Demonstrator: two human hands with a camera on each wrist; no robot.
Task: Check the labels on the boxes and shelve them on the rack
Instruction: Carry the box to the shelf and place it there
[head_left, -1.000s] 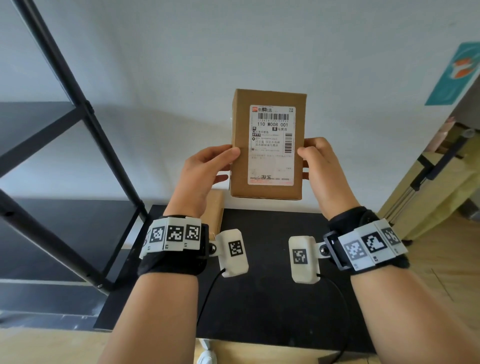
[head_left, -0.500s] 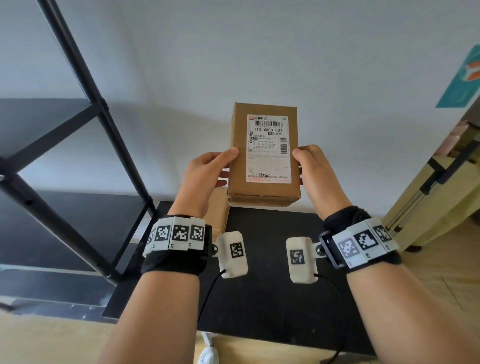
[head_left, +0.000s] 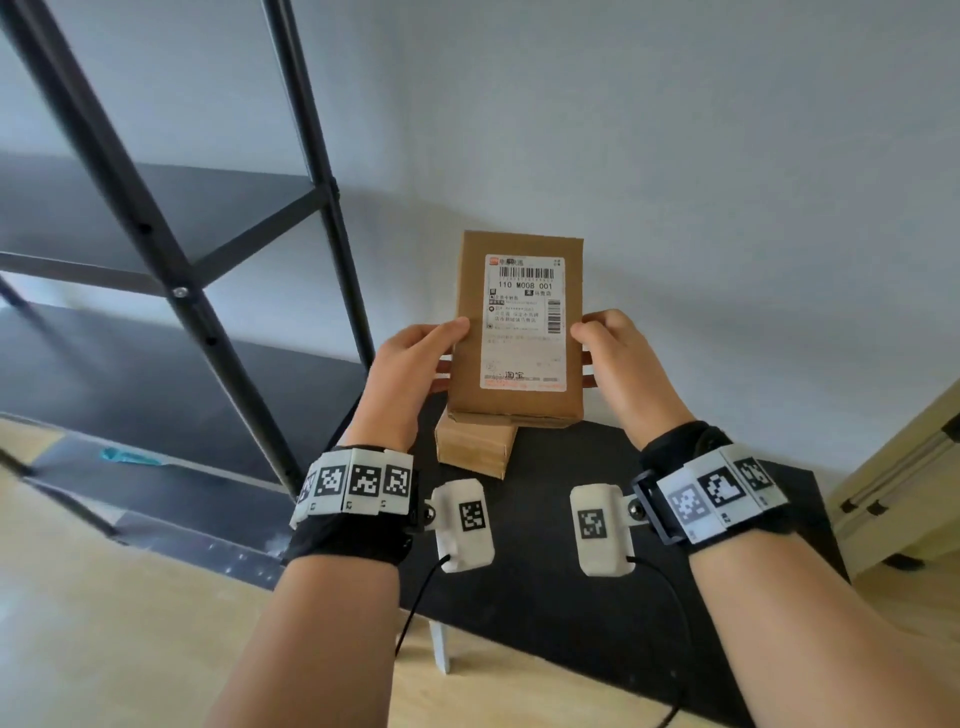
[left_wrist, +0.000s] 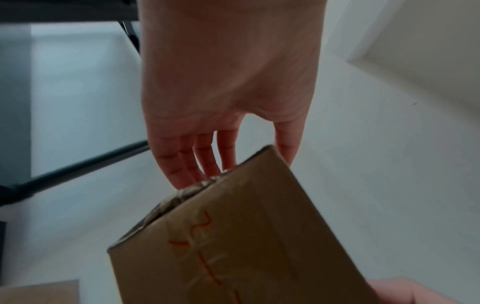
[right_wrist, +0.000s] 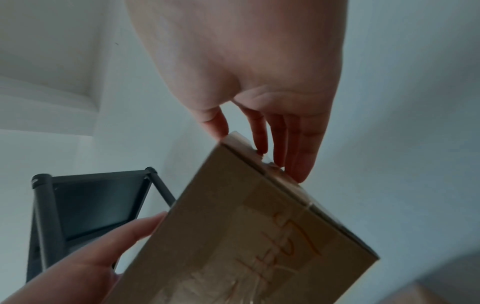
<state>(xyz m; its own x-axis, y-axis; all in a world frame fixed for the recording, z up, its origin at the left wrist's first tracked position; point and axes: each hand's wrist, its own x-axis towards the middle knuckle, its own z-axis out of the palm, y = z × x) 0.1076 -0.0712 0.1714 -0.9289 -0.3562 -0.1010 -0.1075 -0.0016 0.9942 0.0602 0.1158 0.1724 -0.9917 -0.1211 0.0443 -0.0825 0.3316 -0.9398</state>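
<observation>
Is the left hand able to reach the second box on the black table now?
Probably not yet: the left hand is busy gripping the labelled box, which is raised in front of the second box. It lies close below, unobstructed otherwise.

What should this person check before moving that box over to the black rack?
1. Box held from both sides: ok; left hand and right hand grip its edges.
2. Label facing the person and readable: ok; it reads 110 M008 001.
3. Rack within view, shelves free where visible: ok.
4. Second box on the black table out of the way: ok; it lies below the held one.
5. Which shelf matches the label: cannot tell.
</observation>
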